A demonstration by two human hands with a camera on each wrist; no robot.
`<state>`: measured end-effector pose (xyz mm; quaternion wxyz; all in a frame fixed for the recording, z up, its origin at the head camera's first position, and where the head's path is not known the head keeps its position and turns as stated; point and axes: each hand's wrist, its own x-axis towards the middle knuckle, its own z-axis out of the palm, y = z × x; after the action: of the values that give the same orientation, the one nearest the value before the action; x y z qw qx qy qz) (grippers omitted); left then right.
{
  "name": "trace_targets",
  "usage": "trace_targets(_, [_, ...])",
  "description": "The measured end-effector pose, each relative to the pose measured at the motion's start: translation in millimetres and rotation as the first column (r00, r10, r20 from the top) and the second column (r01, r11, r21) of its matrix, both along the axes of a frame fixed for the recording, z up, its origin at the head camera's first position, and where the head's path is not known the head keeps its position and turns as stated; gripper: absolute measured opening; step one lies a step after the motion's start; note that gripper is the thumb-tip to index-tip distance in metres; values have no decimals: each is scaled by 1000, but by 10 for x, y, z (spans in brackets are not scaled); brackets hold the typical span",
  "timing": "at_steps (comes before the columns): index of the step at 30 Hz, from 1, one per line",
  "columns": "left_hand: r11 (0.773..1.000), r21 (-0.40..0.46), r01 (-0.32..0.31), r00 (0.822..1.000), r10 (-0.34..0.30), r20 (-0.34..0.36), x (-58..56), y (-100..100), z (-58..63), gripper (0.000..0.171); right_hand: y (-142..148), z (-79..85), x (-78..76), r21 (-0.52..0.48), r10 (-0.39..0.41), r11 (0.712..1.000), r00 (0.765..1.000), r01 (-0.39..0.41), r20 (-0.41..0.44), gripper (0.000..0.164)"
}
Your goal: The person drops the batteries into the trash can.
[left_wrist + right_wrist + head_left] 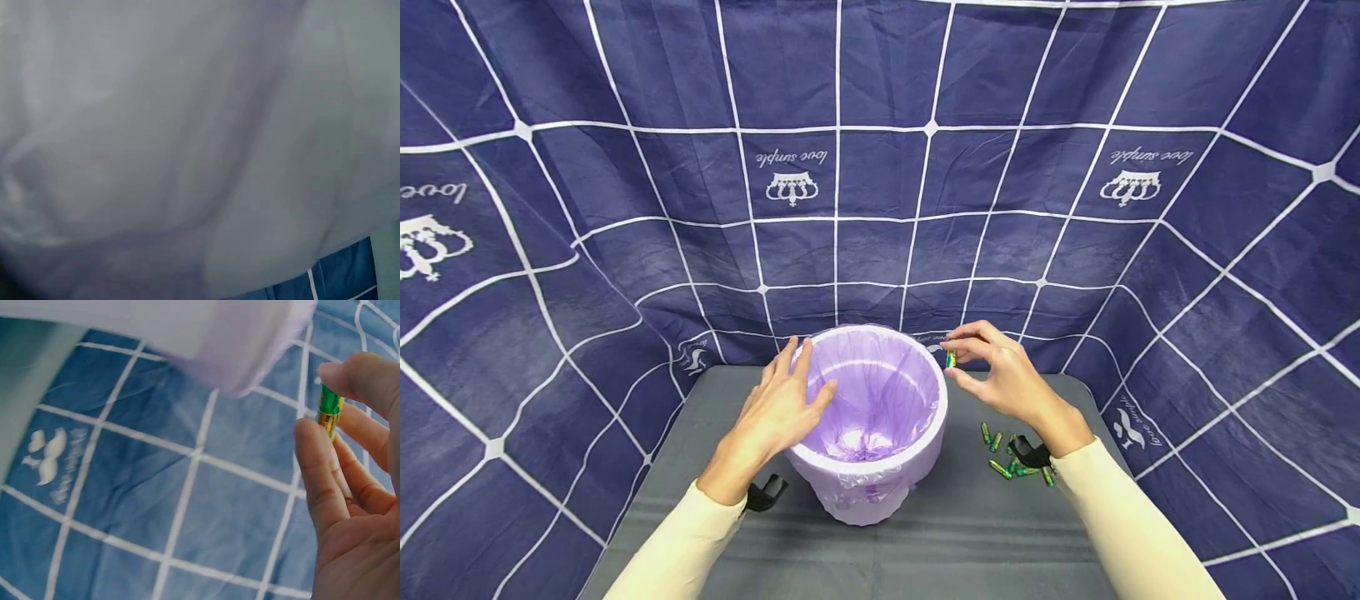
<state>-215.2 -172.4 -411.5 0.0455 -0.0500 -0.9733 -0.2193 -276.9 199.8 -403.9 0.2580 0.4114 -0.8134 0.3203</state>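
My right hand (1006,377) pinches a small green and gold battery (951,358) between thumb and fingertips, just beyond the right rim of a bin. In the right wrist view the battery (330,411) stands nearly upright in that pinch. The bin (865,502) is pale purple, stands upright and is lined with a thin translucent purple bag (880,392). Over the bin's left rim lies my left hand (781,410), fingers spread and holding nothing; whether it touches the rim is unclear. The left wrist view is filled by the blurred bin wall (125,137).
Several more green and gold batteries (999,469) lie loose on the grey tabletop (970,550), right of the bin and partly behind the black right wrist strap (1030,452). A navy cloth (880,175) with white grid lines surrounds the back and sides.
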Motion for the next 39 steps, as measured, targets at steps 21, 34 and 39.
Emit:
trace_targets(21, [998,-59,27,1000,-28,-14,-16,9,-46,100,-939,515,-232,229,87,963,966,-144,242,24])
trace_targets(34, [997,-69,19,1000,-19,-11,-15,30,-40,103,-926,509,-211,347,-24,934,953,-86,302,35])
trace_targets(39, [998,-67,15,1000,-16,-12,-13,20,-35,103,-781,455,-222,296,-27,954,966,-52,257,32])
